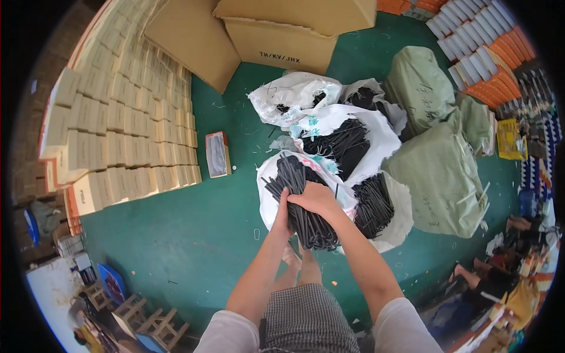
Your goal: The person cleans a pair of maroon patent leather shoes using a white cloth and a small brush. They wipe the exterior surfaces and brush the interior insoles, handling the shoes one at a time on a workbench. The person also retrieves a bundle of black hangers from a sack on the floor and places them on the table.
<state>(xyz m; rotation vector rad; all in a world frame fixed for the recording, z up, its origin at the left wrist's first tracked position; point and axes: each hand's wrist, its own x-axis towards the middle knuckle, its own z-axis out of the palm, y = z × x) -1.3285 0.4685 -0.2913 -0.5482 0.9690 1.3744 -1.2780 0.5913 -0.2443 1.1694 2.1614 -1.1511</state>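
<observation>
Both of my hands are closed around a thick bundle of thin black strips (312, 229), held over an opened white sack (268, 203). My left hand (283, 210) grips its left side, and my right hand (316, 199) wraps the bundle from the right, close to the left one. The strips fan out beyond my hands and hang down toward me; what exactly they are I cannot tell. Just past the bundle, another torn-open white sack (382, 132) holds more black strips (344, 144). More strips (374, 206) show in a sack to the right.
Stacked cream boxes (135, 147) line the left side. A small open box (219, 154) with grey contents stands on the green floor (176, 235). Large cardboard (282, 44) is at the back. Bulging green sacks (432, 176) sit to the right. Wooden stools (156, 326) are at lower left, a person's leg (468, 275) at lower right.
</observation>
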